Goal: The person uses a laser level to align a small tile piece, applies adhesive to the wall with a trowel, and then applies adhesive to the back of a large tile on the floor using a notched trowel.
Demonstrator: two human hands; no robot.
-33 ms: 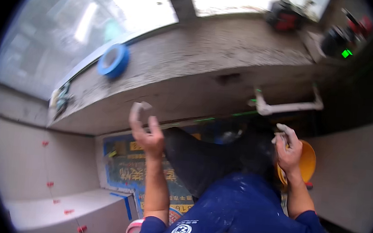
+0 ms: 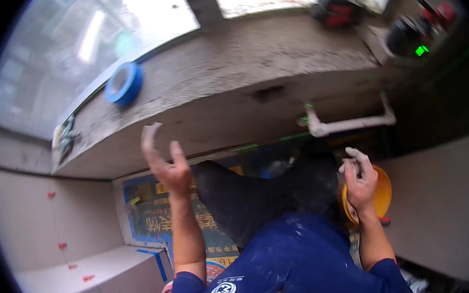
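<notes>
left hand (image 2: 167,166), fingers wide, empty, near ledge (image 2: 242,58); right hand (image 2: 359,184), half curled, contents i cannot tell, by yellow bucket (image 2: 383,194)

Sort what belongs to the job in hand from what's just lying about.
Probably part of it:
ledge, nearest the left hand
yellow bucket, behind the right hand

Apparently lying about:
blue tape, on the ledge
red-black device, likewise

The right hand (image 2: 360,186) partly hides the yellow bucket (image 2: 384,193).
</notes>
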